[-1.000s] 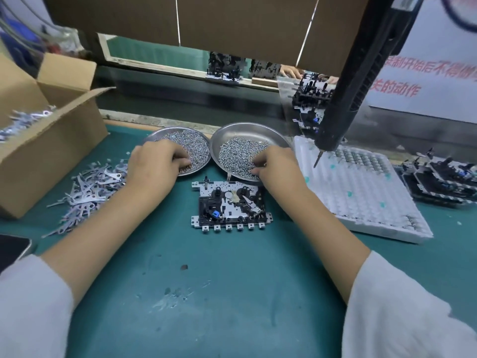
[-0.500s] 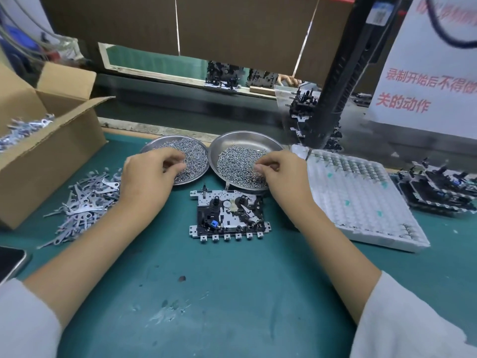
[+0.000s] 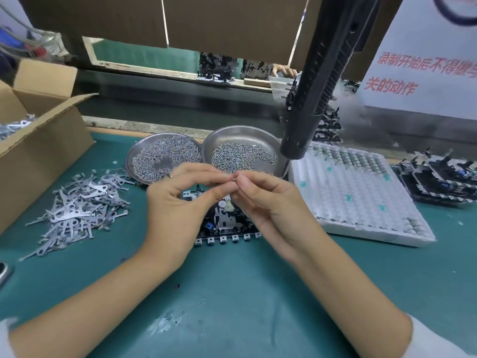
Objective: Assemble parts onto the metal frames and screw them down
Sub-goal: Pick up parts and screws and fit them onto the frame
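Two hands in view, left hand (image 3: 178, 202) and right hand (image 3: 268, 200). Two round metal dishes: left dish (image 3: 134, 161) and right dish (image 3: 242, 134), each with screws too many to count. One metal frame (image 3: 224, 226) on the mat under the hands. One cardboard box (image 3: 44, 140). One loose pile of flat metal parts (image 3: 77, 210), count unclear. One white foam tray (image 3: 361, 200). One hanging black screwdriver (image 3: 317, 83). One stack of finished frames (image 3: 444, 179) at far right, number unclear.
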A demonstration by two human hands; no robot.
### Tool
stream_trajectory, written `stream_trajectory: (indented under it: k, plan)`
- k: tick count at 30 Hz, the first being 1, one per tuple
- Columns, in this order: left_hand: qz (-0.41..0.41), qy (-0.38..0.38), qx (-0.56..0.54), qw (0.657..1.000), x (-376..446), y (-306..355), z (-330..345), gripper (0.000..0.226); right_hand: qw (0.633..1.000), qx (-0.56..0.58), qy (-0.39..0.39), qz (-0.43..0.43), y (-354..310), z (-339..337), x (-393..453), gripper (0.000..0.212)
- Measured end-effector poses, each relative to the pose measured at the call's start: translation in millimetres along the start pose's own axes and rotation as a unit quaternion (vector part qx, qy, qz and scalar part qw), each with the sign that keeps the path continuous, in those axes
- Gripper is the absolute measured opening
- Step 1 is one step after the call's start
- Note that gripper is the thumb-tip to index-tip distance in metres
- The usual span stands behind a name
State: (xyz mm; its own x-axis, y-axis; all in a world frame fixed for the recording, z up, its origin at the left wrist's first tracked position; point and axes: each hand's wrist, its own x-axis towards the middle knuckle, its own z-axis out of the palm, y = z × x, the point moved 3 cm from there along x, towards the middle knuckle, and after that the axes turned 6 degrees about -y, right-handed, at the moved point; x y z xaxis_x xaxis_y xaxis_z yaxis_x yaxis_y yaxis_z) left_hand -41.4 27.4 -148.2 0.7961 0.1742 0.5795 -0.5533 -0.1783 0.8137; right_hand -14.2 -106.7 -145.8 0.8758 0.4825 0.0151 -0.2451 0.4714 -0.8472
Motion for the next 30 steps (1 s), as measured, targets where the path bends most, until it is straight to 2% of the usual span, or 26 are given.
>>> stream_trajectory:
  k: [7,13,18,22,25,26,28,30]
  plan:
    - [-0.005,-0.005,-0.054,0.998,-1,-5,0,0.023,1.0,0.026,-0.005,0.004,2,1,1,0.012]
    - [-0.017,-0.019,-0.077,0.997,-1,-4,0,0.019,1.0,0.001,-0.004,0.012,1,-3,1,0.013]
    - [-0.015,-0.066,-0.058,0.996,2,1,0,0.021,0.995,-0.039,-0.046,0.08,-3,-7,0,0.041]
    - [0.027,-0.115,-0.045,0.992,0,11,1,0.024,0.987,0.003,-0.071,0.143,-5,-10,-1,0.035]
    - [0.026,-0.12,-0.008,0.992,-1,15,2,0.027,0.982,-0.029,-0.101,0.158,-9,-11,-2,0.01]
    - [0.018,-0.12,-0.003,0.993,-1,15,3,0.026,0.981,-0.031,-0.103,0.162,-10,-11,-2,0.007]
    - [-0.006,-0.121,0.001,0.993,-2,16,4,0.024,0.979,-0.028,-0.102,0.172,-12,-12,-3,0.019]
    - [-0.034,-0.121,-0.015,0.992,-4,16,6,0.022,0.981,-0.045,-0.1,0.162,-15,-14,-6,0.016]
